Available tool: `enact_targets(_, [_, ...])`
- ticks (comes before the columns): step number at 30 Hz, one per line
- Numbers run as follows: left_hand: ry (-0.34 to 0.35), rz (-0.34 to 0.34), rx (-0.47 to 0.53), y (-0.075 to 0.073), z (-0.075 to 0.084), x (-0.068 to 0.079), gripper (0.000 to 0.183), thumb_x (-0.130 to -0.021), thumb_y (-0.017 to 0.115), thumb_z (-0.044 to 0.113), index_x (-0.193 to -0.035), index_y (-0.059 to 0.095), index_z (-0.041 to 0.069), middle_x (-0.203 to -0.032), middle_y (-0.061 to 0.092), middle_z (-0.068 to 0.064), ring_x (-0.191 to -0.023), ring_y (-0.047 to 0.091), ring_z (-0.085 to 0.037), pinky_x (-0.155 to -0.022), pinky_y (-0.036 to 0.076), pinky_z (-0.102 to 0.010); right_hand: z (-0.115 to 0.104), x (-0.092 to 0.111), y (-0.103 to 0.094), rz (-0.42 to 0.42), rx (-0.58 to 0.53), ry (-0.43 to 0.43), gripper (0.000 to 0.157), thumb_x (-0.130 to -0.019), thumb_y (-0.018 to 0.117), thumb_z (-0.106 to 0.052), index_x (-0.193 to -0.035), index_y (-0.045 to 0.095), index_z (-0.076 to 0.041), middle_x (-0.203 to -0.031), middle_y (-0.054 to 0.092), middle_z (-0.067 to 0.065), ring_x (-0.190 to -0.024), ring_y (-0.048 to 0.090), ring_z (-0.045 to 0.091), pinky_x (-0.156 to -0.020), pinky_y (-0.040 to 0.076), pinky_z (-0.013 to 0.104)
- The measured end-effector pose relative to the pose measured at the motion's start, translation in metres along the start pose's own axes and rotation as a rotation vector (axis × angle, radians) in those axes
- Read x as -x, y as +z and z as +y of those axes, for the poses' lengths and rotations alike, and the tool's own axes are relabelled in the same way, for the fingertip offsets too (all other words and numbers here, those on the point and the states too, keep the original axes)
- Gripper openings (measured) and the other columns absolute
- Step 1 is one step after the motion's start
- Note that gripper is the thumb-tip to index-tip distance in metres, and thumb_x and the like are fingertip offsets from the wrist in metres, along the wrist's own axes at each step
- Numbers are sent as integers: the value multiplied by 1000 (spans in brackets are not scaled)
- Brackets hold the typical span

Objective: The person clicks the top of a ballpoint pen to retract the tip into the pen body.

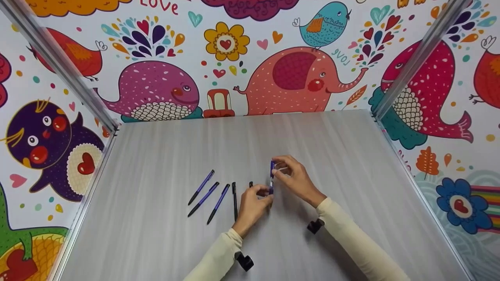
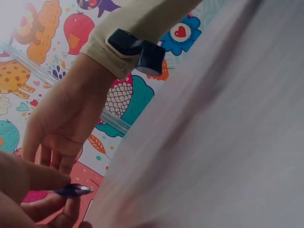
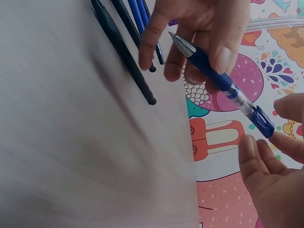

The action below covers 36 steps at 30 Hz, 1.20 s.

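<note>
A blue pen (image 1: 272,177) with a clear middle section and a silver tip is held up above the table. My left hand (image 1: 253,203) pinches it near the tip, thumb on the dark blue barrel (image 3: 209,68) in the right wrist view. At the clip end is my right hand (image 1: 297,177); in the right wrist view one of its fingers (image 3: 287,145) touches that end, while the thumb stands apart from the pen. The left wrist view shows the pen (image 2: 75,190) nearly end-on, in front of the right hand (image 2: 69,109).
Left of my hands, three blue pens with black grips (image 1: 218,204) lie slanted on the grey table (image 1: 156,156). Beside them is a black pen (image 1: 234,199), and another dark pen (image 1: 251,183) is mostly hidden behind my left hand. Printed walls with metal rails (image 1: 414,58) enclose the table.
</note>
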<state>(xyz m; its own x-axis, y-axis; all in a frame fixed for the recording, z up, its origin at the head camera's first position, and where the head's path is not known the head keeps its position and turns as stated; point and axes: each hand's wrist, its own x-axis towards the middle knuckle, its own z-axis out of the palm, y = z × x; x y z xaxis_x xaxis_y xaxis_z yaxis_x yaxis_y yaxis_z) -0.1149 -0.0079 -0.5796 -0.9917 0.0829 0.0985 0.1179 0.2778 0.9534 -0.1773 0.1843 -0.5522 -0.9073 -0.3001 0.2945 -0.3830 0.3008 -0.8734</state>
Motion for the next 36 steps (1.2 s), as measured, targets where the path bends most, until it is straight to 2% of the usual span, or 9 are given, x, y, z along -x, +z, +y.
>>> enact_targets(3, [-77,-45,47,-2,8,0,18,-90,83,1,-107,79,-1,-97,77,-7,-92,70,-17,-82,59,-37,-2,-1,-2,-37,-28,51,39,-107,74,-12,-145,66,-7,-139,67,15,-118,71,29,-101,60,43])
enact_targets(11, [-179,-129,197,-5,12,1,22,-91,81,2,-111,77,-5,-100,77,-8,-92,69,-15,-80,55,-29,-4,0,-5,-124,-141,112,49,-104,77,-7,-149,60,-3,-141,65,20,-120,71,34,-97,62,34])
enact_targets(16, [-257,-135,340,-5,14,3,27,-91,79,0,-116,74,-8,-102,74,-10,-92,69,-16,-82,60,-32,-5,0,-6,-166,-170,121,54,-100,79,0,-150,58,-2,-140,64,19,-117,71,34,-91,63,31])
enact_targets(24, [-338,-143,599,-5,17,5,28,-93,76,-8,-120,68,-12,-103,69,-13,-88,73,-22,-81,67,-39,-6,1,-7,-172,-190,123,57,-98,81,1,-150,59,-1,-139,64,23,-114,70,30,-88,63,30])
enact_targets(27, [-341,-144,618,-5,18,6,28,-93,75,-9,-120,68,-12,-103,68,-13,-86,73,-22,-80,67,-39,-5,1,-6,-167,-201,129,57,-98,82,0,-150,59,0,-137,64,26,-113,69,32,-87,62,28])
enact_targets(36, [-342,-144,603,-5,13,8,28,-92,75,-10,-119,67,-13,-101,66,-11,-84,71,-22,-80,67,-41,-2,3,-2,-179,-179,148,57,-97,82,0,-150,59,0,-133,66,23,-114,70,32,-88,62,28])
